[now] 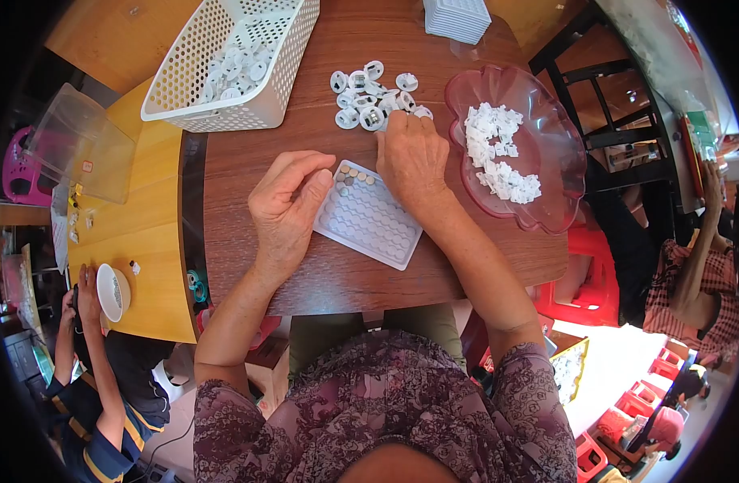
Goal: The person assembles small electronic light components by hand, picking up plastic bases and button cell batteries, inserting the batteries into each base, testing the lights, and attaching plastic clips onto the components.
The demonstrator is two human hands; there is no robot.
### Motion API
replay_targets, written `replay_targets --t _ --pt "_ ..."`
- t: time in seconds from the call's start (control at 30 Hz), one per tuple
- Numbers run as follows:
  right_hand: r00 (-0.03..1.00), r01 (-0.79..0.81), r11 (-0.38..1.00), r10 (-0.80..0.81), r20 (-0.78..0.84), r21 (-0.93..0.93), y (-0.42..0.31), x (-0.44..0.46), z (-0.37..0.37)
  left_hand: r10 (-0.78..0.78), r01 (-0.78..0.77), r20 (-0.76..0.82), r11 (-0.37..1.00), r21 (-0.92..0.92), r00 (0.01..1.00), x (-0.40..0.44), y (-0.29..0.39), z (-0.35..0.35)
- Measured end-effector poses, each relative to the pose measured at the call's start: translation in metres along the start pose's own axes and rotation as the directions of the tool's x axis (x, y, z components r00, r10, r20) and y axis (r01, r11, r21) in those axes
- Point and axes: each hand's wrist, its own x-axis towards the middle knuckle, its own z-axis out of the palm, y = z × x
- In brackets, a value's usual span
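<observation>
A pale plastic tray (369, 221) with rows of round recesses lies tilted on the brown table before me. Several small round discs (356, 173), tan and grey, fill recesses at its upper left corner. My left hand (293, 197) is beside that corner, thumb and fingers apart, with nothing visible between them. Beyond the tray, my right hand (414, 153) reaches to the near edge of a pile of white round parts (371, 97) with dark and metallic details. Its fingers are curled, and the fingertips are hidden, so what they hold cannot be seen.
A white perforated basket (233, 121) at upper left holds more round parts. At right, a pink translucent scalloped dish (559, 153) contains small white pieces (510, 183). Stacked trays (458, 20) stand at the back. Other people sit at both sides; a white bowl (113, 292) is left.
</observation>
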Motion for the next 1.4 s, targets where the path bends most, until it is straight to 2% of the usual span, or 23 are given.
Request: replay_targets --t 0.13,0.2,0.27,0.3,0.37,0.43,0.47,0.53,0.57,0.63,0.8,0.97,1.1,1.13,1.17,1.4 --pt "0.999 -0.008 0.999 0.01 0.039 -0.045 0.001 0.0 0.003 -0.058 0.06 0.02 0.996 -0.07 0.998 0.0 0.003 0.002" --pt "0.999 0.011 0.998 -0.007 0.051 -0.064 0.0 -0.002 0.0 -0.022 0.023 0.042 0.999 -0.043 0.999 -0.001 0.0 -0.001" --pt "0.999 0.0 0.987 0.007 -0.043 0.158 -0.008 -0.006 -0.016 0.014 -0.013 0.06 1.0 -0.014 0.998 -0.002 0.001 -0.002" --pt "0.999 0.002 0.987 0.005 -0.043 0.161 -0.011 -0.01 -0.023 -0.042 0.046 0.061 0.997 -0.067 0.997 -0.004 0.005 -0.002" --pt "0.992 0.023 0.816 0.053 -0.115 0.577 -0.018 -0.02 -0.041 -0.099 0.106 0.063 0.987 -0.121 0.993 -0.009 0.011 -0.001" --pt "0.993 0.044 0.773 0.034 -0.111 0.632 -0.025 -0.031 -0.057 -0.339 0.369 0.146 0.859 -0.355 0.93 -0.016 0.016 0.001" --pt "0.994 0.064 0.726 0.017 -0.11 0.684 -0.027 -0.036 -0.062 -0.342 0.371 0.144 0.858 -0.354 0.929 -0.02 0.016 0.003" --pt "0.992 0.107 0.708 -0.033 -0.119 0.698 -0.027 -0.048 -0.067 -0.413 0.48 0.256 0.658 -0.58 0.874 -0.027 0.016 0.006" --pt "0.988 0.154 0.689 -0.083 -0.133 0.708 -0.027 -0.052 -0.068 -0.415 0.481 0.254 0.658 -0.579 0.874 -0.031 0.018 0.007" --pt "0.986 0.167 0.681 -0.098 -0.136 0.713 -0.028 -0.06 -0.068 -0.427 0.505 0.302 0.523 -0.686 0.852 -0.038 0.021 0.008" --pt "0.982 0.19 0.699 -0.132 -0.136 0.69 -0.032 -0.071 -0.075 -0.449 0.544 0.346 0.458 -0.703 0.824 -0.052 0.016 0.006" --pt "1.0 0.007 0.61 -0.019 0.005 0.792 -0.037 -0.074 -0.088 -0.466 0.565 0.373 0.391 -0.727 0.802 -0.057 0.02 0.006" --pt "0.999 -0.017 0.622 -0.014 0.033 0.783 -0.033 -0.079 -0.088 -0.462 0.57 0.403 0.313 -0.759 0.79 -0.062 0.018 0.008" --pt "0.999 0.035 0.648 -0.05 -0.004 0.761 -0.032 -0.079 -0.085 -0.464 0.579 0.418 0.289 -0.762 0.781 -0.063 0.017 0.008" --pt "0.995 0.089 0.67 -0.088 -0.04 0.737 -0.031 -0.08 -0.084 -0.468 0.582 0.419 0.285 -0.762 0.778 -0.063 0.017 0.008" --pt "0.996 0.017 0.685 -0.072 0.044 0.728 -0.035 -0.083 -0.088 -0.501 0.6 0.411 0.306 -0.739 0.761 -0.066 0.019 0.01"
